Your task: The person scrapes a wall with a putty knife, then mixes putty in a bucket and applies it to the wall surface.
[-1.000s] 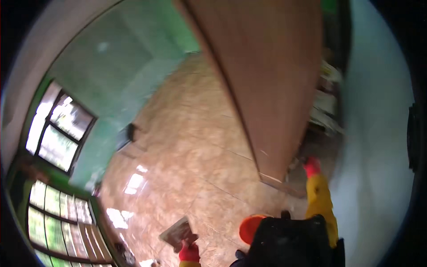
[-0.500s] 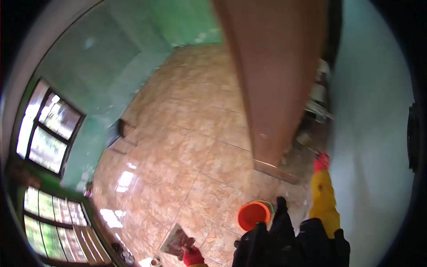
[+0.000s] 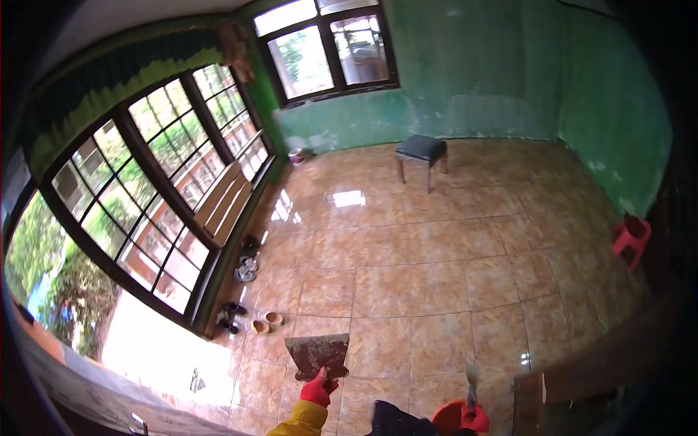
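My left hand (image 3: 316, 389), in a red glove under a yellow sleeve, is closed on the lower edge of a wide, flat, red-brown plate (image 3: 318, 354). Grey smears show along the plate's far edge. At the lower edge of the view my right hand (image 3: 475, 420), also red-gloved, is closed around a putty knife (image 3: 472, 376) whose blade points up. An orange bucket (image 3: 447, 416) is right beside that hand, partly hidden; whether the hand touches it I cannot tell.
A dark-topped stool (image 3: 422, 148) stands near the far green wall (image 3: 480, 116). A red plastic stool (image 3: 631, 242) is at the right. Several shoes (image 3: 246, 269) line the left window wall, with pale slip-ons (image 3: 273, 318) on the tiled floor (image 3: 436, 283). A brown wooden edge (image 3: 611, 363) juts in at lower right.
My view has swung left, from the brown panel and pale wall to the windows and room. My right hand, earlier stretched out near the wall, is now low beside the bucket. My left hand keeps the plate.
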### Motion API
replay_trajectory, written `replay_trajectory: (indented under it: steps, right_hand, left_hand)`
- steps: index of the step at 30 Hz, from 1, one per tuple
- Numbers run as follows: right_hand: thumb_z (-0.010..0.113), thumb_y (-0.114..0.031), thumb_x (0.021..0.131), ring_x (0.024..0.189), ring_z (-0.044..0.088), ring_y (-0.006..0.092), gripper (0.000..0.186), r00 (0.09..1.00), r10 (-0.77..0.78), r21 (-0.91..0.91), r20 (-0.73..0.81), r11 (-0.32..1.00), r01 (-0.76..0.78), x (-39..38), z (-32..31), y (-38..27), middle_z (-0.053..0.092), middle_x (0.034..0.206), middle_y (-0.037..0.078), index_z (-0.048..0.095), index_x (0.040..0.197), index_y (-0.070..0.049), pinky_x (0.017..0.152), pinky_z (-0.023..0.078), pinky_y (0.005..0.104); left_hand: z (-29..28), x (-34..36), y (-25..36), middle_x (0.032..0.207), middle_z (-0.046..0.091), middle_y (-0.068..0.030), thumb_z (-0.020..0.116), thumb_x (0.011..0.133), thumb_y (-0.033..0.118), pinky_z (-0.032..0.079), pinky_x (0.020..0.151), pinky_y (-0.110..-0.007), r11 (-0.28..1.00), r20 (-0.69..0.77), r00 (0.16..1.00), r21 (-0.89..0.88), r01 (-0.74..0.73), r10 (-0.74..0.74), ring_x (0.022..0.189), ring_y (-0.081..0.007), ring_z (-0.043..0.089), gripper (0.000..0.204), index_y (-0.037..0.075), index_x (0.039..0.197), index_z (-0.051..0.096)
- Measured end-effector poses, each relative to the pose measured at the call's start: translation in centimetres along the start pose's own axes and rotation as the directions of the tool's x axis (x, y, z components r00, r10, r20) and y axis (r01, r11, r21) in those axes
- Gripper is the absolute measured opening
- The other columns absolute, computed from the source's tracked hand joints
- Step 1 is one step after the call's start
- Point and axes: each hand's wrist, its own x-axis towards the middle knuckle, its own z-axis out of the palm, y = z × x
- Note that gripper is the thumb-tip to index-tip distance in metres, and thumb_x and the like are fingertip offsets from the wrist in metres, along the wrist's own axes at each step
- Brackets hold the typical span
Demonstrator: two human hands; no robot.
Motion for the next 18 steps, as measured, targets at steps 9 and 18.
replay_trajectory:
  steps: [9, 18]
  right_hand:
    - [0.049, -0.007, 0.088, 0.086, 0.056, 0.0211, 0.030, 0.992, -0.002, -0.560, 0.127, 0.825, 0.073, 13.0, 23.0, 15.1, 0.050, 0.117, 0.021, 0.050, 0.118, -0.001, 0.065, 0.052, 0.0228]
    - [0.049, -0.010, 0.086, 0.074, 0.055, 0.0161, 0.045, 0.985, 0.077, -0.907, 0.156, 0.406, 0.112, 37.7, 43.5, 27.7, 0.054, 0.119, 0.012, 0.042, 0.130, -0.011, 0.054, 0.047, 0.0245]
  left_hand:
    - [7.4, 13.6, 10.3, 0.095, 0.063, -0.0070, 0.058, 0.088, 0.029, 0.054, 0.067, -0.030, 0.998, 0.020, 0.999, -0.054, -0.044, 0.045, 0.074, -0.0164, 0.061, 0.032, 0.004, 0.108, 0.059]
    - [15.5, 33.2, 27.3, 0.088, 0.062, -0.0080, 0.059, 0.087, 0.033, 0.053, 0.059, -0.029, 0.922, 0.041, 0.936, 0.166, -0.351, 0.349, 0.070, -0.0156, 0.061, 0.035, 0.005, 0.108, 0.056]
